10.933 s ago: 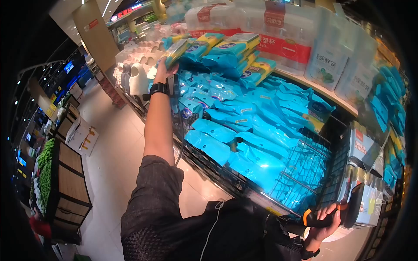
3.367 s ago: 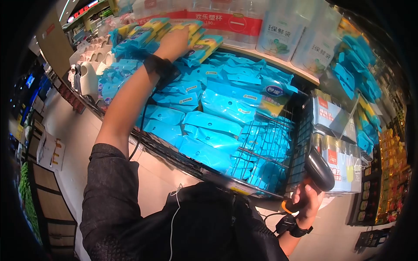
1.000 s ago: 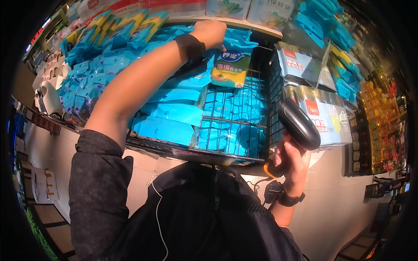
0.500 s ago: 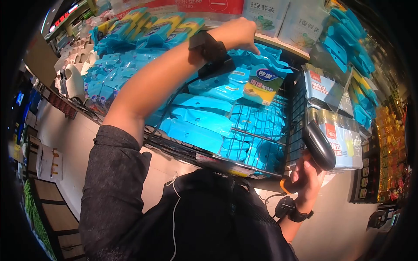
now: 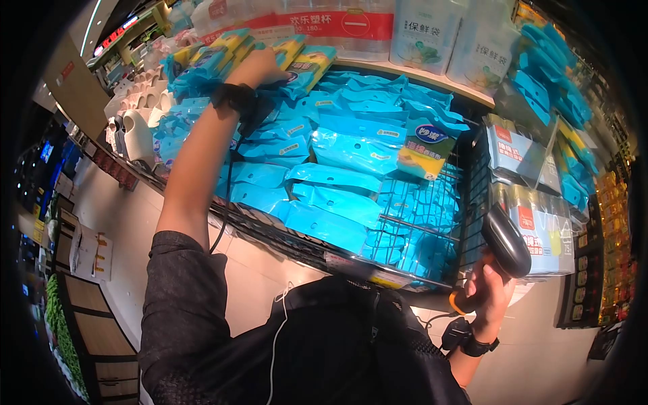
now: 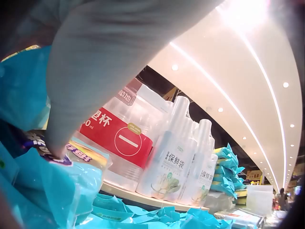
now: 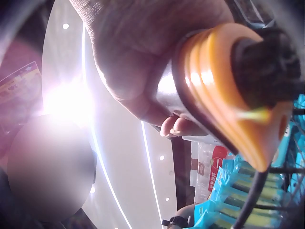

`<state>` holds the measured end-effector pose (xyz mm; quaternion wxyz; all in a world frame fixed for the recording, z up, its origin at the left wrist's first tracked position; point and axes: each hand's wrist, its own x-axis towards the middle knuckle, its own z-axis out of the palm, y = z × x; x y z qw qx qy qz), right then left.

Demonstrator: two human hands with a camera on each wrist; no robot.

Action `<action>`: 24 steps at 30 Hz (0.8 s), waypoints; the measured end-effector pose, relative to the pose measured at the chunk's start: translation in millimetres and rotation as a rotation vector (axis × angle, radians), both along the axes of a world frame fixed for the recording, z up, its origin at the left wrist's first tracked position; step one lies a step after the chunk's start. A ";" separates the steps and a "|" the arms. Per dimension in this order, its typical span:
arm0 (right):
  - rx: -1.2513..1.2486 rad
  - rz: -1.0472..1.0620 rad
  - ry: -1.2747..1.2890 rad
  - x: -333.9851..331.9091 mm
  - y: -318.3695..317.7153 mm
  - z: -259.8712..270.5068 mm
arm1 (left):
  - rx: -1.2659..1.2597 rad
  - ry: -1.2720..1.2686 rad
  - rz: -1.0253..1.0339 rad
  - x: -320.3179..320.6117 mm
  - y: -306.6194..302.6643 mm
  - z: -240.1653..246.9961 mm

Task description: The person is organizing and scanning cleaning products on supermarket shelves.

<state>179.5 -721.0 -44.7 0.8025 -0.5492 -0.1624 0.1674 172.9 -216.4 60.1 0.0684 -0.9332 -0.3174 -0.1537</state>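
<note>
In the head view my left hand (image 5: pixel 258 69) reaches across the bin to a row of blue-and-yellow sponge scouring pad packs (image 5: pixel 312 67) standing at the back left. It grips among them, thumb pressed down on a purple pack label (image 6: pixel 45 148) in the left wrist view; its fingertips are hidden. Low on the right, my right hand (image 5: pixel 491 291) holds a black barcode scanner (image 5: pixel 507 243) by its handle, head up. Its orange collar (image 7: pixel 209 71) fills the right wrist view. One scouring pad pack (image 5: pixel 428 145) leans label-out on the blue packs at the bin's right.
A black wire bin (image 5: pixel 466 209) holds rows of blue packs (image 5: pixel 331 209). Behind stand bundled plastic cups (image 5: pixel 337 25) and food-bag rolls (image 5: pixel 425 34). Boxed packs (image 5: pixel 533 229) are on the right, white slippers (image 5: pixel 138 135) on the left. A cable hangs from my left wrist.
My left hand has moved left, from above the packs at the back right to the upright scouring pad packs at the back left. The right hand still holds the scanner low at the right.
</note>
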 end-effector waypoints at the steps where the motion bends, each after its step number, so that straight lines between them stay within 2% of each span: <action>1: 0.001 0.001 0.001 0.0 -0.1 -0.5 | 0.001 0.001 0.001 -0.4 4.7 -1.4; 4: -0.044 0.001 -0.008 0.2 0.1 -1.9 | 0.048 -0.013 -0.012 -12.8 -5.2 7.1; 6: -0.038 -0.013 -0.008 0.1 0.4 -2.8 | 0.219 -0.238 -0.104 -22.7 -14.0 14.2; 10: -0.031 -0.038 -0.007 -2.0 2.4 -0.6 | 0.334 -0.430 -0.142 -41.5 -63.2 57.0; 12: -0.062 -0.031 -0.028 -2.7 2.0 -1.1 | 0.087 -0.502 -0.329 -47.8 -74.3 73.5; 13: -0.061 -0.038 -0.026 -3.1 2.3 -1.7 | 0.085 -0.501 -0.336 -48.8 -76.6 76.8; 15: -0.061 -0.020 -0.061 -3.5 2.0 -2.5 | -0.300 -0.470 -0.716 -50.3 -88.2 82.5; 16: 0.003 0.055 -0.052 -1.9 -2.5 -1.3 | -0.435 -0.418 -0.697 -55.3 -104.7 83.0; 17: -0.004 0.042 -0.049 -1.7 -4.0 -1.2 | -0.446 -0.415 -0.708 -55.8 -109.8 81.7; 20: -0.082 0.073 -0.137 -7.5 -6.8 3.2 | -0.756 -0.143 -0.747 -55.4 -132.5 72.1; 23: -0.177 0.199 -0.201 -15.0 -20.9 14.1 | -0.840 0.030 -0.843 -53.2 -149.8 61.8; 24: -0.249 0.160 -0.191 -19.8 -26.0 16.0 | -0.848 0.062 -0.852 -50.5 -150.3 55.9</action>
